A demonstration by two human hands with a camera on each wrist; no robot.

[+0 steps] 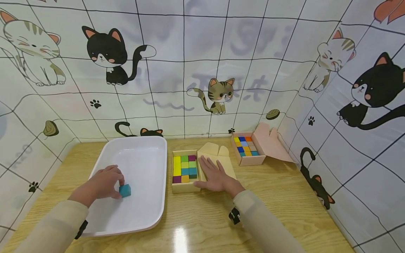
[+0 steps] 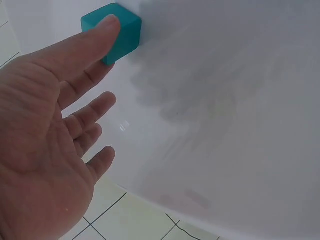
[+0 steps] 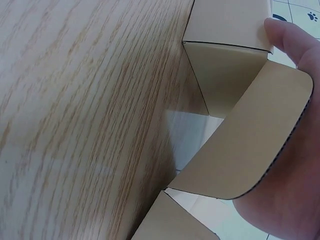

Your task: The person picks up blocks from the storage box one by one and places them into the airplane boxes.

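Note:
Thumb and index finger of my left hand (image 1: 103, 183) pinch a teal cube block (image 2: 127, 37) over the white tray (image 1: 147, 207). In the left wrist view the thumb lies on one face of the cube and the other fingers are loosely bent apart from it. My right hand (image 1: 216, 176) rests with spread fingers on the folded-back lid (image 1: 226, 162) of a pale yellow cardboard box (image 1: 186, 188). Its thumb reaches the box's near right side. Yellow, green, purple, teal and orange blocks (image 1: 185, 165) fill that box. The lid's flap (image 3: 250, 130) shows large in the right wrist view.
At the back right stands a pink box (image 1: 253, 161) of coloured blocks, its lid (image 1: 273, 146) folded open to the right. The wooden table (image 1: 202, 225) meets cat-patterned walls (image 1: 171, 80) at the back and sides. The tray has a raised rim.

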